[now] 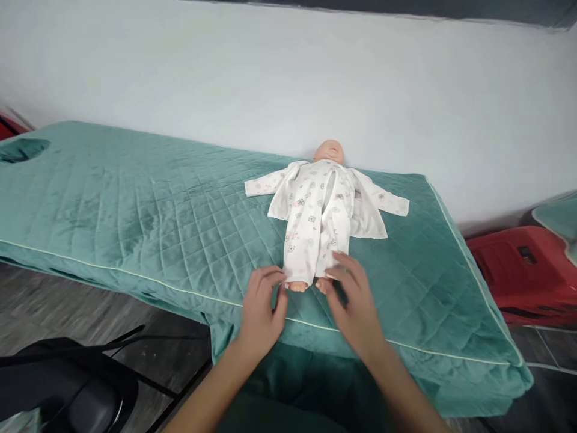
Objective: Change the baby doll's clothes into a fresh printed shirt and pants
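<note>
A baby doll (329, 151) lies on its back on a teal quilted bed (135, 210), head toward the wall. It wears a white patterned romper (315, 222), open at the chest, with both sleeves spread out sideways. The doll's bare feet (311, 286) stick out of the trouser legs near the bed's front edge. My left hand (261, 310) hovers beside the left foot, fingers apart and curled, holding nothing. My right hand (356, 300) rests its fingertips on the hem of the right trouser leg, fingers spread.
A pale wall runs behind the bed. A red object (518, 270) stands on the floor to the right, with another teal cushion (559, 219) above it. A black chair or stand (67, 385) sits at the lower left on a grey wood floor. A face hole (22, 149) marks the bed's far left end.
</note>
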Motion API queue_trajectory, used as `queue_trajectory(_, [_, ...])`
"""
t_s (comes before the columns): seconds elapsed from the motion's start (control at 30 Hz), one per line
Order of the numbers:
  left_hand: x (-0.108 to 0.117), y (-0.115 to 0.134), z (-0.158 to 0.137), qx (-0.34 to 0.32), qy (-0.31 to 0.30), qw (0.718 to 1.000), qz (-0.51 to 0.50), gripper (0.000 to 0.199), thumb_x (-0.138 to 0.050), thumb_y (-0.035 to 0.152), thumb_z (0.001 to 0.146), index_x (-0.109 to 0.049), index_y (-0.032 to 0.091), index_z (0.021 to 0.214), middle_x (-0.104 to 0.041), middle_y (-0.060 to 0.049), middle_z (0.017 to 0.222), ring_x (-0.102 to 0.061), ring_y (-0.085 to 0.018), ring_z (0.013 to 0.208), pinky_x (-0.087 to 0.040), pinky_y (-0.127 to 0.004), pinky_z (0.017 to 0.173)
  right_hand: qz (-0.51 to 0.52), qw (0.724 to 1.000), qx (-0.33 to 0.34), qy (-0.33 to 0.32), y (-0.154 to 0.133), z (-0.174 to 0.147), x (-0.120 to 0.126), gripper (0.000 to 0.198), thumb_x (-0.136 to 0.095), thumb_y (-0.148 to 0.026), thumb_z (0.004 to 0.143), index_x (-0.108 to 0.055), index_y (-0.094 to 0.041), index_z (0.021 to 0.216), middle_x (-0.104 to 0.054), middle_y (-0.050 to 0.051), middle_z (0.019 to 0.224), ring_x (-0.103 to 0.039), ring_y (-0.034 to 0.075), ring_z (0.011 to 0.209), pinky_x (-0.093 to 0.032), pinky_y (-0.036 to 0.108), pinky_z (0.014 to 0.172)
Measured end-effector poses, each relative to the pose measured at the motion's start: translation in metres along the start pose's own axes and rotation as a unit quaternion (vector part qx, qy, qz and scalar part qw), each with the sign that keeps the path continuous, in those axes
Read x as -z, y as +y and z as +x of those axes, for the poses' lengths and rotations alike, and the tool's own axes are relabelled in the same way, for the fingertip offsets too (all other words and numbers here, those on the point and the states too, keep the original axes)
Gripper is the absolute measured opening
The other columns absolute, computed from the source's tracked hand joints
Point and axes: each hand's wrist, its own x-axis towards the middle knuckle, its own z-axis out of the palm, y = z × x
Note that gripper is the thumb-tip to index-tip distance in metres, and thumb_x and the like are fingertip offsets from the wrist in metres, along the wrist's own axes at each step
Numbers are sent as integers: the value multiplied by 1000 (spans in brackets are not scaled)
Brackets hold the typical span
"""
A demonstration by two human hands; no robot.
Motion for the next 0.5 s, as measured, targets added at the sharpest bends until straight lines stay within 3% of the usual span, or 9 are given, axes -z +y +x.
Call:
queue_trajectory(0.13, [-3,20,21,-86,-69,994,-1,22,-56,10,94,-56,21,113,-62,-6,109,-57,-20,104,-49,-37,91,22,996,-85,31,25,-12,6,33,-57,-19,92,-53,-22,125,-56,13,134,-54,26,126,-48,49,106])
queue_trajectory(0.3, [-24,40,45,-61,-214,971,83,13,-58,26,96,-59,20,107,-65,-6,106,-59,-24,103,-50,-41,88,-81,988,-128,-9,32,-15,-13,21,-59,-22,90,-58,-19,110,-65,10,107,-58,29,103,-49,48,90])
queue_trajectory(0.4, [-35,49,54,-38,-236,959,150,12,-63,29,93,-59,21,101,-65,-5,102,-62,-26,98,-50,-42,82,-68,991,-116,-23,32,-4,-14,15,-52,-16,90,-60,-19,103,-65,7,98,-59,25,94,-48,41,84])
queue_trajectory(0.5, [-40,51,61,-36,-242,958,147,10,-65,25,90,-59,21,96,-66,-4,97,-64,-25,92,-48,-39,78,-4,997,-77,-15,29,8,3,15,-50,-14,91,-62,-20,99,-62,4,91,-59,20,86,-48,34,77])
